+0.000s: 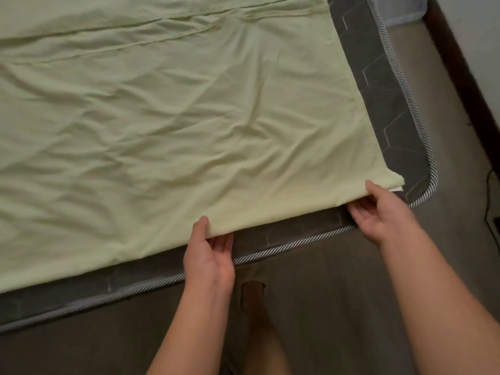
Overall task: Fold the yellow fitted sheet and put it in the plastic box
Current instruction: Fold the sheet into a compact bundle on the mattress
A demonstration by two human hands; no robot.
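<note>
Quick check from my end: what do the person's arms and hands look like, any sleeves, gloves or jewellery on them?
Both forearms are bare right to the frame's bottom edge: no sleeves show. The left hand and right hand wear no gloves. No rings, watch or wristbands are visible, and no markings or cables on either arm.

- We see a dark grey mattress (389, 123) with a hexagon-stitched top and striped piping along its rim.
- A pale yellow fitted sheet (162, 117) lies spread flat and wrinkled on it, leaving the mattress's near and right borders bare.
</note>
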